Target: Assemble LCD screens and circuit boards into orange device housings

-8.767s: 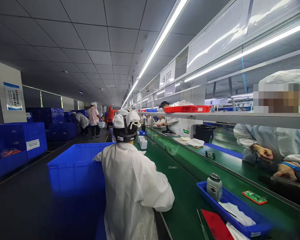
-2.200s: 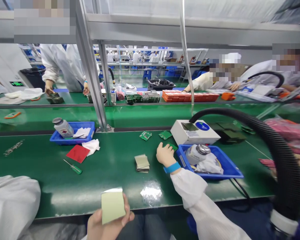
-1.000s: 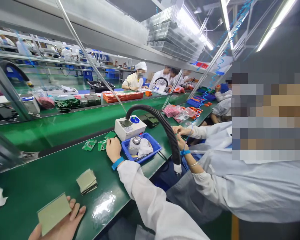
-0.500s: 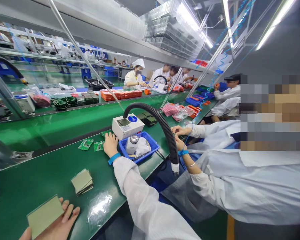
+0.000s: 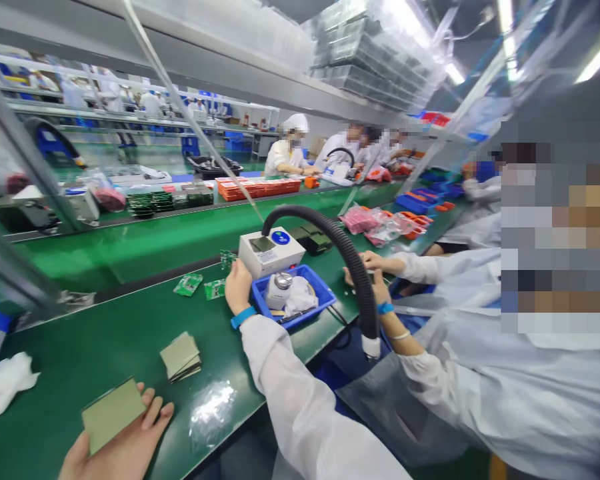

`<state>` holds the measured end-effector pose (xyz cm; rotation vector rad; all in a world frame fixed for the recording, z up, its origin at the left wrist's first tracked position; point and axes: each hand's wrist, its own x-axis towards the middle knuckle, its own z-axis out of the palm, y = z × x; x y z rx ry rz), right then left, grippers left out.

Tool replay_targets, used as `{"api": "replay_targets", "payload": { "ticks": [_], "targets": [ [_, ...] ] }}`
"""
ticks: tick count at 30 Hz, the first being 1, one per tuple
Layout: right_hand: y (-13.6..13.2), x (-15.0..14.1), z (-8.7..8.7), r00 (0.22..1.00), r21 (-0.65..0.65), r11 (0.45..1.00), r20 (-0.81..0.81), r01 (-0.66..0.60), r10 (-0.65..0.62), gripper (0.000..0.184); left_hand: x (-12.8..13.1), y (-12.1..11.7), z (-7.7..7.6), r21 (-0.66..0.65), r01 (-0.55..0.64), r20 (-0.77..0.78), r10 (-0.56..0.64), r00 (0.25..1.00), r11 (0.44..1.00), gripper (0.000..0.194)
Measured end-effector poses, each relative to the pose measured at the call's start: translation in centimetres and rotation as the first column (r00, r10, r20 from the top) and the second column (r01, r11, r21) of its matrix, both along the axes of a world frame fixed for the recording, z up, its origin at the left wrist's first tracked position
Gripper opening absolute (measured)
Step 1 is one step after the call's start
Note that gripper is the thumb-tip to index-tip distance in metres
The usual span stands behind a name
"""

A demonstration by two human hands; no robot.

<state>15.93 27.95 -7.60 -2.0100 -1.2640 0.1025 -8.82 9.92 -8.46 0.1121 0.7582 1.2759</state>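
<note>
My left hand (image 5: pixel 125 440) is palm up at the lower left, thumb and fingers gripping a thin grey-green display panel (image 5: pixel 113 415) by its edges. Farther along the green bench, my right hand (image 5: pixel 239 287), with a blue wristband, pinches a small green circuit board (image 5: pixel 227 259) that stands tilted up beside the white box. Its fingertips are partly hidden by the hand. Two more boards lie nearby: one circuit board (image 5: pixel 189 285) farther left and another circuit board (image 5: pixel 214 289) close to my right hand. A small stack of similar panels (image 5: pixel 181 356) rests between my hands.
A white box (image 5: pixel 271 252) with a black flexible hose (image 5: pixel 347 257) stands beyond a blue tray (image 5: pixel 325 293) holding a bottle (image 5: pixel 279 291) and white cloth. A co-worker's hands (image 5: pixel 375 273) work at the right. White crumpled material (image 5: pixel 7 387) lies at the far left.
My right hand has closed on the circuit board by the box and raised it upright. The view has turned left, so things sit farther right. My left hand still holds the panel.
</note>
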Motion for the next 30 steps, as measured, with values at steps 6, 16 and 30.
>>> {"api": "replay_targets", "payload": {
  "ticks": [6,16,30],
  "targets": [
    [0.5,-0.6,-2.1,0.984,0.067,0.998,-0.178,0.0,0.012,0.032,1.5,-0.3,2.6,-0.101,-0.083,0.103,0.093,0.99,0.991,0.063],
    [-0.6,-1.3,-2.3,0.95,0.252,0.966,-0.285,-0.052,0.125,0.034,1.0,-0.9,2.0,0.068,0.052,0.088,-0.057,0.994,0.996,0.059],
    [-15.6,-3.8,6.4,0.428,0.542,0.674,-0.521,-0.502,0.738,0.038,2.2,-3.0,3.1,0.25,0.259,0.045,-0.279,0.959,0.933,0.06]
  ]
}}
